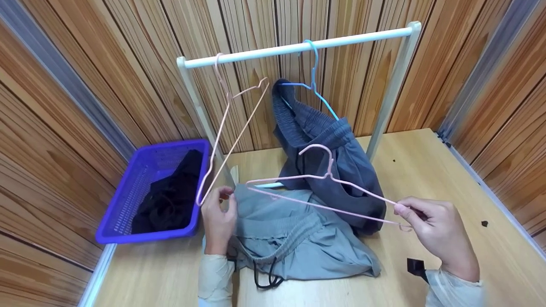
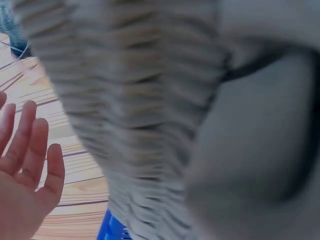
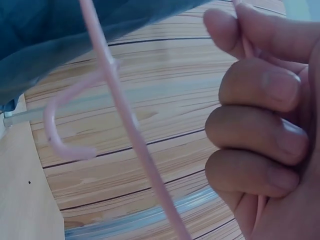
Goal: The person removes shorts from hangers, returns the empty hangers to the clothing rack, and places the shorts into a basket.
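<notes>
Hanger [image 1: 329, 175] is stretching left from our right grip [image 1: 439, 230], which is pinching its right end, over grey pants [image 1: 315, 256] lying on the desk [image 1: 145, 277]; nearer them, our left grip [image 1: 219, 219], loosely spread, is holding nothing.

The held hanger [image 1: 329, 175] is pink, the basket [image 1: 147, 237] purple, walls [image 1: 140, 85] brown-striped.

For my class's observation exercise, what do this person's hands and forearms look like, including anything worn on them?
The left hand and right hand are bare: no gloves or rings show. Pale, creased sleeves end close to both hands. A small black piece juts out beside the right sleeve; what it is cannot be told.
</notes>
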Tool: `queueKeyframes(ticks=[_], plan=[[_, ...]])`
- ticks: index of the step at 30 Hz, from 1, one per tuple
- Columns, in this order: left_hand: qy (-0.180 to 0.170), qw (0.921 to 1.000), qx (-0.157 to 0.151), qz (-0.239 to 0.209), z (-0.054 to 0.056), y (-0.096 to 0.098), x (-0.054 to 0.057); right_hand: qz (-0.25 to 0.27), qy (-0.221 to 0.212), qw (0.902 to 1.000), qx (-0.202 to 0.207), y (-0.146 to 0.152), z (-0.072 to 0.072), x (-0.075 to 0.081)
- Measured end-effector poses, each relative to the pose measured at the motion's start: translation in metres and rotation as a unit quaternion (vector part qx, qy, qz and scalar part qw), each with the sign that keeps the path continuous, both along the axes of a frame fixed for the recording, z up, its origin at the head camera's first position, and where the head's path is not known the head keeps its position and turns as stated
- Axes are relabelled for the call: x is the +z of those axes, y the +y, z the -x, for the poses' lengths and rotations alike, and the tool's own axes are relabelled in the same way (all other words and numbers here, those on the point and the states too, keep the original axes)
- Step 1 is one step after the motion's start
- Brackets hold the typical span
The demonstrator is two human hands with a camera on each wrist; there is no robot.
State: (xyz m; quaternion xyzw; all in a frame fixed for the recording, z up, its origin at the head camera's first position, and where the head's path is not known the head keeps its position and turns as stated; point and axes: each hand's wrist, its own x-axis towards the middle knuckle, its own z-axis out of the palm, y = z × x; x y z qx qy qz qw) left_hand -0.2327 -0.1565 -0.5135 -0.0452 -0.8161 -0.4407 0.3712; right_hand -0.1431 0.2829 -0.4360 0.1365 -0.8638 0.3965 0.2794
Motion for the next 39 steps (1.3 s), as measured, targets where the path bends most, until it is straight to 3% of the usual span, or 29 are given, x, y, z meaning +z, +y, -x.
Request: queueKeyframes(ticks=[5, 13, 21, 25, 29, 34, 39], plan=[[-0.003, 0.9993, 0.025, -0.027, 0.014, -0.002, 0.013, -0.018, -0.012, 0.9997, -0.009, -0.005, -0.002, 0.005], [-0.03, 0.9952, 0.059, -0.072, 0.042, -0.005, 0.037, -0.029, 0.005, 0.9992, -0.025, -0.011, -0.002, 0.009], [-0.063, 0.9873, 0.04, -0.14, 0.063, -0.008, 0.059, -0.033, -0.014, 0.9983, -0.046, -0.025, -0.009, 0.018], [-0.075, 0.9868, 0.012, -0.143, 0.07, -0.009, 0.07, -0.017, -0.072, 0.9971, -0.018, -0.032, -0.011, 0.022], [-0.087, 0.9861, -0.007, -0.141, 0.077, -0.01, 0.079, -0.004, -0.141, 0.99, 0.005, -0.037, -0.011, 0.023], [-0.102, 0.9848, -0.012, -0.14, 0.083, -0.007, 0.09, 0.013, -0.221, 0.9748, 0.031, -0.041, -0.008, 0.023], [-0.075, 0.9886, -0.006, -0.13, 0.091, -0.006, 0.098, 0.05, -0.262, 0.96, 0.084, -0.05, -0.004, 0.021]])
